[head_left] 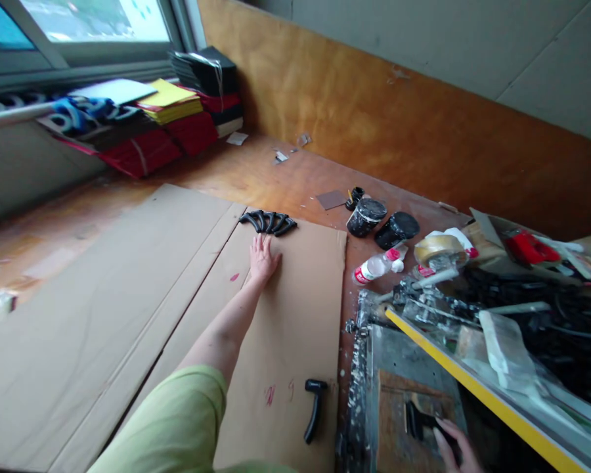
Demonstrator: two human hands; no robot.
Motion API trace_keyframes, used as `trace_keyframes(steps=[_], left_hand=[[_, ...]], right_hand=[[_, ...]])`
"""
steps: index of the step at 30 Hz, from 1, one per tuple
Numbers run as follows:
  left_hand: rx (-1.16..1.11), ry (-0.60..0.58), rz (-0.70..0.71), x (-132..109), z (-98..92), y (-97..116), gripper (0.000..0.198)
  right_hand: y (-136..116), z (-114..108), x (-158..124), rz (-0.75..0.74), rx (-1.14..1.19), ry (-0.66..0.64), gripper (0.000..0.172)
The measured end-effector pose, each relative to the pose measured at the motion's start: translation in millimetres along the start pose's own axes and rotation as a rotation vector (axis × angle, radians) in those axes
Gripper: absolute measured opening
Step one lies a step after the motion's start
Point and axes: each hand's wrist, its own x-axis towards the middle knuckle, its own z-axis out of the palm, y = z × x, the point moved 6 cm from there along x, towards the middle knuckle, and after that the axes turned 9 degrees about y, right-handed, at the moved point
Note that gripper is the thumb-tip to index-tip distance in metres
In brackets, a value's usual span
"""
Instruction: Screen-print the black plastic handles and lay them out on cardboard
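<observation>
Left hand [263, 259]: fingers spread, palm flat on cardboard sheet [295, 328], just beside heap of black curved plastic handles [268, 223]. Single black handle [314, 407] lying on same sheet. Right hand [448, 447]: fingers over black tool [420, 422] in paint-spattered frame [359, 394]; grip unclear.

Daylight comes through a wide window [93, 20] at the upper left of the frame, its glass washed out by the brightness and its frame painted grey. Below it runs a pale grey wall [24, 174], with stacked red, yellow and black boards [167, 125] piled against the sill. A long plywood panel [374, 85] stands along the back, its orange-brown face scuffed, and pale grey wall panels [477, 52] rise above it at the upper right. A varnished wooden worktop [256, 172] meets the plywood; the tilted view makes it hard to tell whether this is a low bench or a raised floor.
</observation>
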Motion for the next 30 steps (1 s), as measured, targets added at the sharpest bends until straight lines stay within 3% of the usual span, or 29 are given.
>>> trace_keyframes(steps=[4, 8, 13, 17, 20, 24, 27, 29, 30], left_hand=[[-0.048, -0.032, -0.025, -60, -13.3, 5, 0.065], [-0.188, -0.073, -0.168, -123, -37.4, 16, 0.06], [-0.252, -0.034, -0.311, -188, -82.7, 54, 0.053], [-0.402, 0.009, -0.334, -228, -121.8, 126, 0.051], [-0.833, 0.034, -0.298, -245, -160.0, 208, 0.054], [-1.225, -0.026, -0.185, -252, -212.3, 310, 0.052], [-1.281, -0.058, -0.173, -260, -232.4, 341, 0.057], [-1.27, -0.069, -0.198, -273, -236.2, 338, 0.059], [-1.255, -0.084, -0.207, -282, -236.0, 331, 0.06]], right_hand=[[-5, 1, -11, -0.068, 0.022, 0.03, 0.053], [-22, -3, -16, -0.166, 0.067, 0.058, 0.044], [-27, -12, -13, -0.339, 0.088, 0.02, 0.033], [-47, -12, -6, -0.618, 0.116, -0.134, 0.036], [-66, -2, -11, -0.87, 0.12, -0.309, 0.058], [-71, 8, -29, -1.01, 0.098, -0.436, 0.073], [-63, -3, -44, -1.116, 0.194, -0.513, 0.057], [-52, -23, -35, -1.109, 0.274, -0.491, 0.037], [-43, -35, -19, -1.019, 0.301, -0.412, 0.026]])
